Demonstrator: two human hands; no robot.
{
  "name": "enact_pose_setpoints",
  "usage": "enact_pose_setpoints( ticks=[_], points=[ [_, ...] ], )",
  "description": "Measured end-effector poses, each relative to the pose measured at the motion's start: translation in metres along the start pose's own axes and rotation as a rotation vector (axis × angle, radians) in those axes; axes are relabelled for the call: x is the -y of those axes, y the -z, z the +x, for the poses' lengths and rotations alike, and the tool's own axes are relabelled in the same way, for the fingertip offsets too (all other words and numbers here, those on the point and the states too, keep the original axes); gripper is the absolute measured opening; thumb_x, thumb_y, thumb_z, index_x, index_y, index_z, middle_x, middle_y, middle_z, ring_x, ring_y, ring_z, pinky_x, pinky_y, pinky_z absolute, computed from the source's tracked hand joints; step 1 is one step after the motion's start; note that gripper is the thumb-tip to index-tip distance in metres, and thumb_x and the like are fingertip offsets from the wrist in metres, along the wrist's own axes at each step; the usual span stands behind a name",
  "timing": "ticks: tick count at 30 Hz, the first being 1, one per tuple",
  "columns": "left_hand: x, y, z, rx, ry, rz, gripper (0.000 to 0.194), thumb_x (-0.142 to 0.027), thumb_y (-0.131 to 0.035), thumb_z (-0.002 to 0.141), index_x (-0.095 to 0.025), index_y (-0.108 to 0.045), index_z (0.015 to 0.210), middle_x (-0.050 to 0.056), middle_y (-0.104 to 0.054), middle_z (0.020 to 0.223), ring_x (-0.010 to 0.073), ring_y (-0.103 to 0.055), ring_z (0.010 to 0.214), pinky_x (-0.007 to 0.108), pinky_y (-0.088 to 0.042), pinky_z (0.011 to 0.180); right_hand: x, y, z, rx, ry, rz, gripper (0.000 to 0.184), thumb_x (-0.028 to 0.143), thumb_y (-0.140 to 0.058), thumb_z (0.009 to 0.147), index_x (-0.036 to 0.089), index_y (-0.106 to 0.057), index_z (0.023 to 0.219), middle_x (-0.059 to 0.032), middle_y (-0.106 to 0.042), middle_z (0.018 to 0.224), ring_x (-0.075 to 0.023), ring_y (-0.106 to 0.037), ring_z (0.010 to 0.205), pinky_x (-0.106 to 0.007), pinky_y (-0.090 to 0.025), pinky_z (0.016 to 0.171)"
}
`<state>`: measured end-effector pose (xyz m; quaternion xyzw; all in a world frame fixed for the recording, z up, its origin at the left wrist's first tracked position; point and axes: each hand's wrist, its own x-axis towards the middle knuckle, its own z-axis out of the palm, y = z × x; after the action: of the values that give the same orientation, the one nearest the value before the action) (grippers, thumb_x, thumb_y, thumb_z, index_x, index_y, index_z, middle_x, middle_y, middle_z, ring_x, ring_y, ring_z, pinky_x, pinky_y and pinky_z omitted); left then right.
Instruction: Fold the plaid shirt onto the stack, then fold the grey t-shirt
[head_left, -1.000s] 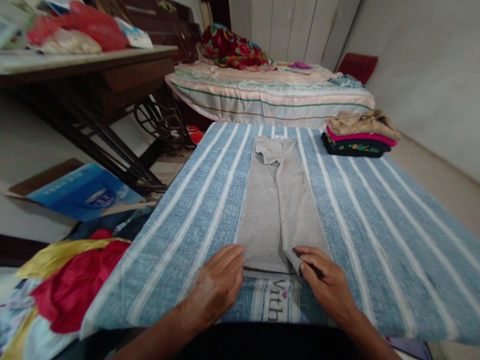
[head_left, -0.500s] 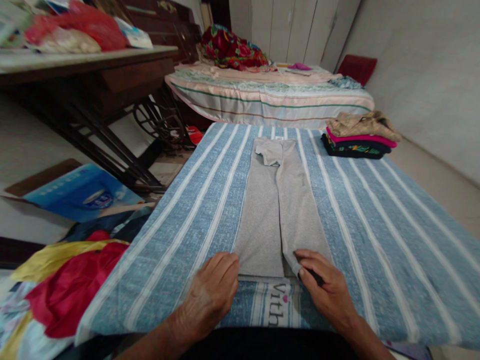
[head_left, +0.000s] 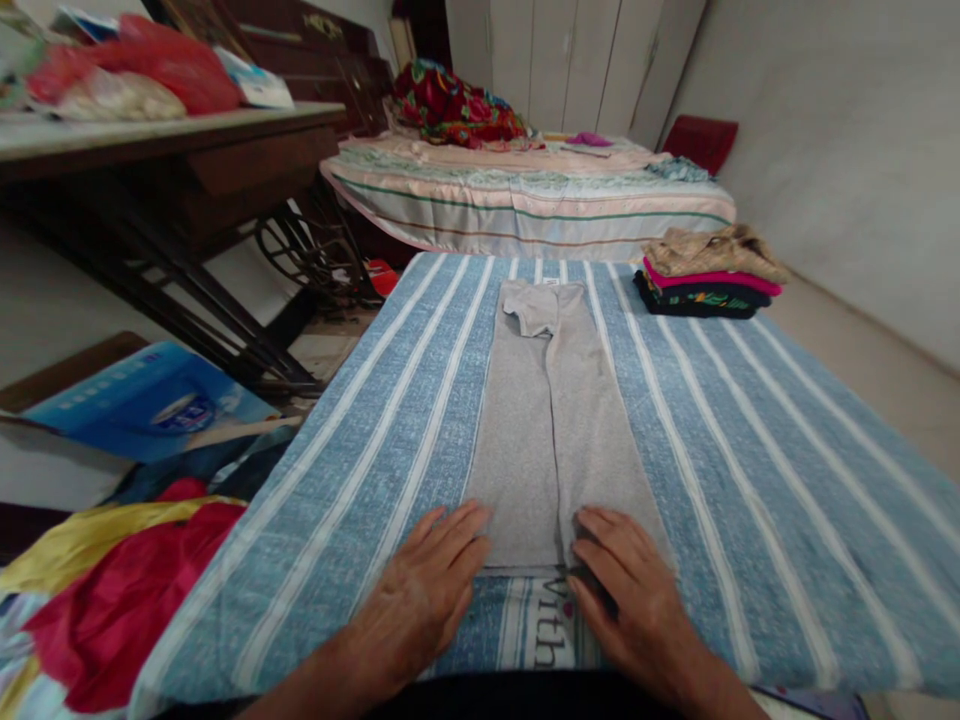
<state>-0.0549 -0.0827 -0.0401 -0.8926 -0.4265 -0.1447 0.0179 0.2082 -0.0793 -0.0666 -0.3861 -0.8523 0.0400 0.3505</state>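
Observation:
A pair of grey trousers lies flat and lengthwise on the blue-and-white striped cloth, waistband far from me and leg hems close. Part of the waist is folded over on its left side. My left hand rests at the outer corner of the left hem, fingers stretched out and lying flat. Over the right leg's hem lies my right hand, its fingers spread on the fabric and nothing gripped. Printed lettering on the cloth shows between my hands.
Folded clothes are stacked at the cloth's far right. Loose red and yellow garments lie low at the left, by a blue box. A treadle sewing table stands at the left, a bed beyond.
My right hand has let go of the right leg's hem and now lies flat on it; that hem is smoother. My left hand's fingers have stretched out. The view has shifted slightly.

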Motion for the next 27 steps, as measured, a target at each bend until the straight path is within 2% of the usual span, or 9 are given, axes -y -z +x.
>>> enact_pose_setpoints(
  ticks=[4,7,13,16,19,22,27],
  points=[
    [0.003,0.0,0.0,-0.067,-0.013,0.041,0.035,-0.005,-0.036,0.083,-0.016,-0.062,0.103,0.01,-0.06,0.123,0.0208,-0.05,0.121,0.039,-0.042,0.102,0.004,-0.001,0.002,0.059,-0.009,-0.04,0.023,0.013,-0.05,0.086,0.012,-0.058,0.107,-0.0161,-0.057,0.12,-0.03,-0.049,0.116,-0.053,-0.046,0.094],
    [0.006,-0.002,-0.002,-0.091,-0.024,0.059,0.034,-0.005,-0.036,0.084,-0.016,-0.061,0.104,0.01,-0.061,0.122,0.0199,-0.052,0.119,0.038,-0.043,0.102,0.002,-0.002,0.001,0.055,-0.033,-0.022,0.022,0.015,-0.05,0.086,0.013,-0.059,0.106,-0.0148,-0.058,0.118,-0.0291,-0.052,0.114,-0.051,-0.049,0.092],
    [0.006,0.002,-0.003,-0.051,-0.045,0.057,0.033,-0.008,-0.039,0.084,-0.017,-0.06,0.109,0.011,-0.057,0.129,0.0242,-0.045,0.126,0.044,-0.041,0.103,0.003,-0.001,-0.001,0.037,-0.069,-0.009,0.032,0.015,-0.05,0.086,0.015,-0.055,0.117,-0.0147,-0.057,0.122,-0.028,-0.051,0.117,-0.05,-0.048,0.094],
    [0.005,0.008,0.005,-0.015,-0.081,0.022,0.031,-0.021,-0.047,0.089,-0.018,-0.057,0.117,0.011,-0.052,0.134,0.025,-0.041,0.13,0.044,-0.041,0.103,0.008,0.0,0.002,0.078,-0.05,-0.044,0.037,0.017,-0.052,0.084,0.014,-0.053,0.121,-0.016,-0.051,0.131,-0.0298,-0.043,0.125,-0.052,-0.045,0.098],
    [0.006,0.006,0.015,0.065,-0.084,0.003,0.047,-0.039,-0.052,0.088,-0.017,-0.049,0.13,0.012,-0.046,0.14,0.0264,-0.038,0.132,0.044,-0.04,0.104,0.01,-0.001,0.004,0.188,-0.024,-0.083,0.044,0.018,-0.056,0.08,0.012,-0.052,0.124,-0.0157,-0.047,0.135,-0.0317,-0.037,0.129,-0.055,-0.04,0.101],
    [0.008,-0.002,0.02,0.16,-0.079,0.023,0.068,-0.055,-0.053,0.083,-0.016,-0.041,0.137,0.016,-0.037,0.145,0.0304,-0.032,0.135,0.048,-0.036,0.105,0.01,-0.002,0.001,0.266,0.0,-0.118,0.047,0.019,-0.059,0.078,0.011,-0.052,0.124,-0.0153,-0.047,0.135,-0.0318,-0.038,0.129,-0.055,-0.04,0.101],
    [0.008,-0.009,0.017,0.213,-0.068,0.0,0.071,-0.059,-0.052,0.082,-0.029,-0.032,0.143,0.012,-0.016,0.154,0.036,-0.022,0.138,0.055,-0.031,0.104,0.013,-0.003,0.001,0.293,0.002,-0.132,0.055,0.025,-0.062,0.079,0.011,-0.048,0.13,-0.0143,-0.04,0.142,-0.0312,-0.03,0.133,-0.054,-0.037,0.104]
  ],
)
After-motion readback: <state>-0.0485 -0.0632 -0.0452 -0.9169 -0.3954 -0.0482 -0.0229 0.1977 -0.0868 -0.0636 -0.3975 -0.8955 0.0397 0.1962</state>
